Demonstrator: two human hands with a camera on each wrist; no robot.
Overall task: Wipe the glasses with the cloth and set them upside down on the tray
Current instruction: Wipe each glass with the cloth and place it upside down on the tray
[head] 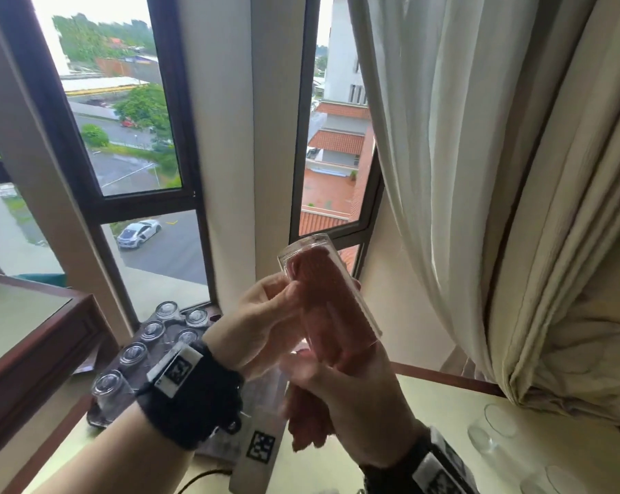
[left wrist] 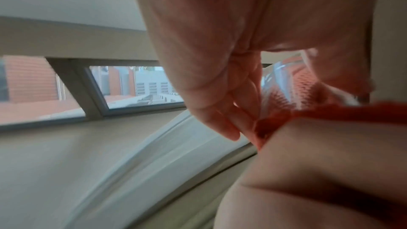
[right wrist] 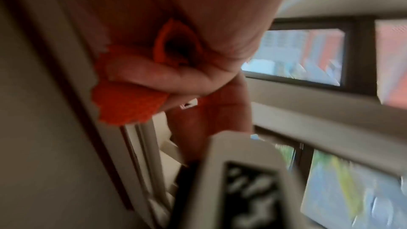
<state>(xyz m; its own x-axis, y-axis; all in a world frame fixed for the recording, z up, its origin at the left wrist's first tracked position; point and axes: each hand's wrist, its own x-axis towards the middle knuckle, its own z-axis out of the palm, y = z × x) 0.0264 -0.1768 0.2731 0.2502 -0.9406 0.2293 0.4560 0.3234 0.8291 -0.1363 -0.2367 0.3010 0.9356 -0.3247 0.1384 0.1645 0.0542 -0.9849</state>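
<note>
In the head view my left hand (head: 265, 315) grips a tall clear glass (head: 351, 297) raised in front of the window, tilted with its base up and away. An orange cloth (head: 319, 301) is stuffed inside it, and its tail hangs out below. My right hand (head: 340, 404) holds that tail just under the glass mouth. The left wrist view shows my left fingers (left wrist: 220, 93) round the glass (left wrist: 273, 79), with the cloth (left wrist: 330, 111) below. In the right wrist view my right fingers (right wrist: 176, 76) curl round the cloth (right wrist: 127, 105). A dark tray (head: 98, 418) at lower left carries several upturned glasses (head: 134, 354).
More clear glasses (head: 494, 426) stand on the pale table at lower right. A wood-framed glass tabletop (head: 34, 333) sits at the left beside the tray. Cream curtains (head: 479, 172) hang at the right. A white tagged block (head: 258, 451) lies near the table's front edge.
</note>
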